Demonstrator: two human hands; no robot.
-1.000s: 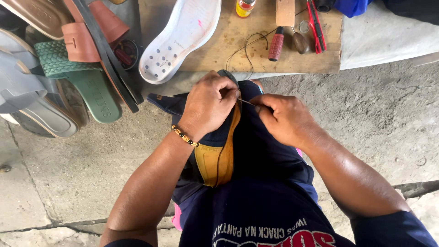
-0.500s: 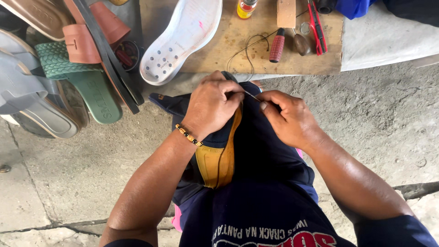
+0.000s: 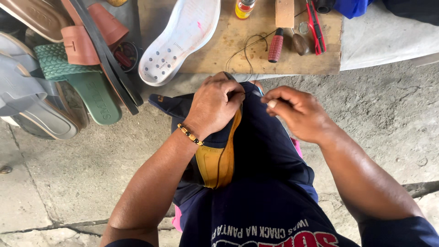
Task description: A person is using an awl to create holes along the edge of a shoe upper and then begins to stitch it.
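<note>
The navy shoe with a yellow insole (image 3: 215, 160) lay across the person's lap, pressed between the knees, below the wooden surface (image 3: 219, 50) that carried a white insole (image 3: 180, 39), a red-handled awl (image 3: 275, 45) and a small glue bottle (image 3: 243, 8). Its long axis ran roughly from the body outward toward that surface, tilted a little to the person's right at the far end; the opening with the yellow lining faced up, though which end was toe I could not tell, as the far end sat under the left hand. The left hand (image 3: 215, 107) was clenched over that far end, fingers wrapped around the upper and pinning it. The right hand (image 3: 297, 112) sat just beside it, thumb and fingers pinched together, apparently on a thread or needle too fine to make out. To stitch well here, the left grip should have held the seam firm while the right pulled evenly along the seam line, keeping the loose thread (image 3: 249, 48) on the surface clear of snags.
</note>
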